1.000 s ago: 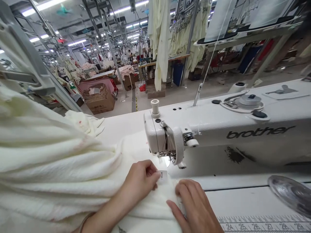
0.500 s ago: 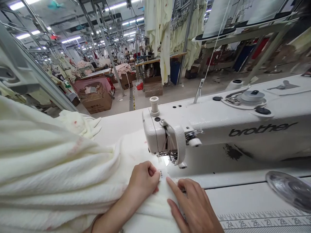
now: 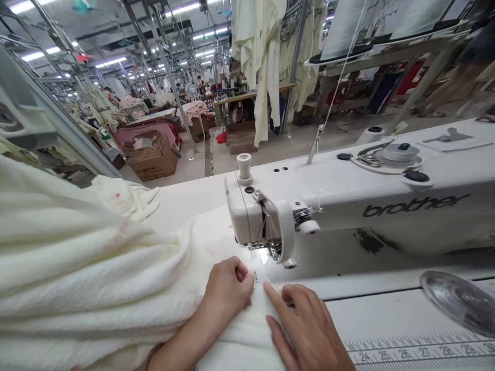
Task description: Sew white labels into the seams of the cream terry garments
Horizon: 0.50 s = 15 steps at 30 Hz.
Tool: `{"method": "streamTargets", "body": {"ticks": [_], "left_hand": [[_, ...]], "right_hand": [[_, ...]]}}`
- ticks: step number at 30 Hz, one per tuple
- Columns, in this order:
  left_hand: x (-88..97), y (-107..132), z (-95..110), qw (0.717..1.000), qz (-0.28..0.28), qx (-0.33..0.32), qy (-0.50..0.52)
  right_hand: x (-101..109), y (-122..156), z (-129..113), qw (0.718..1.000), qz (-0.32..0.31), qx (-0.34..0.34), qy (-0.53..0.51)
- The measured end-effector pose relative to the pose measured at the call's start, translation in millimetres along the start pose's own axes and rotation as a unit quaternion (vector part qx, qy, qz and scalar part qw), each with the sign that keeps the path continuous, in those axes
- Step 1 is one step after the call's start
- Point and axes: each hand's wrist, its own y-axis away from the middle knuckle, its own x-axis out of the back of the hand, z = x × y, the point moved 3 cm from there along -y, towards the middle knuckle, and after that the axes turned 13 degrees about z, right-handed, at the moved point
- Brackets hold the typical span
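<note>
Just in front of the sewing machine's needle area (image 3: 266, 252), my left hand (image 3: 230, 283) pinches the edge of a small white label (image 3: 258, 279) with dark print. The label lies on cream, fleecy fabric (image 3: 247, 340), which passes beneath the machine head. My right hand (image 3: 305, 324) rests at the fabric's right side with fingers apart; its index fingertip touches down beside the label's right edge, and its thumb presses on the fabric. What lies under the right palm is hidden.
The white Brother machine arm (image 3: 386, 201) spans the right side. A big heap of cream fabric (image 3: 77, 273) fills the left. A clear round disc (image 3: 458, 299) and a printed ruler (image 3: 425, 353) are at the lower right. Thread cones (image 3: 344, 31) stand behind; someone's legs (image 3: 448, 82) show far right.
Both hands and the label stay in almost the same place. The view shifts slightly, and the hanging cream cloth in the background has swung. Someone's legs at far right have come further into view.
</note>
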Motion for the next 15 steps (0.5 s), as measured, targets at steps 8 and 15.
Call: {"method": "streamTargets", "body": {"ticks": [8,15], "left_hand": [[4.0,4,2,0.997,0.009,-0.059,-0.057],[28.9,42,9,0.860,0.009,-0.435,-0.267]], "right_hand": [[-1,0,1,1.000,-0.015,0.004,0.003],[-1,1,2,1.000,-0.026,0.010,0.013]]}}
